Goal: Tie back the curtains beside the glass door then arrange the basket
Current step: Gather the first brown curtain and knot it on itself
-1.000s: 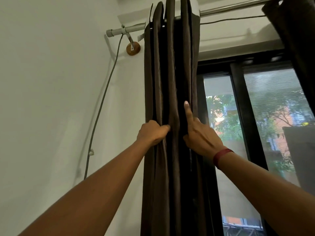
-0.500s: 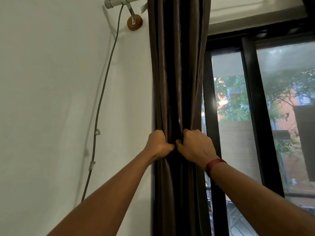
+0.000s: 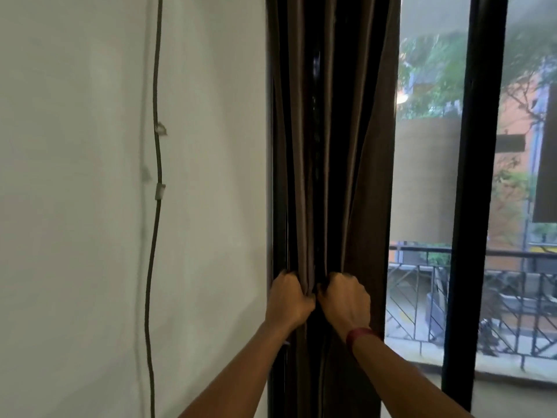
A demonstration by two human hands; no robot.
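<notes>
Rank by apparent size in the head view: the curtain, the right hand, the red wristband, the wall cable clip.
1. curtain
2. right hand
3. red wristband
4. cable clip
The clip may sit farther from the camera, so the last pair is unsure.

curtain (image 3: pixel 331 146) cut off top and bottom, so no clue where it ends. fingertips of left hand (image 3: pixel 289 300) and right hand (image 3: pixel 346 303) buried in folds, only knuckles show. both forearms run off bottom edge. cable (image 3: pixel 155 236) at left leaves frame top and bottom too. door frame (image 3: pixel 479 176) same deal. trees (image 3: pixel 434 73) behind glass, upper right, all smeary. dark slab (image 3: pixel 545 161) at right edge clipped, can't tell what it is.
</notes>
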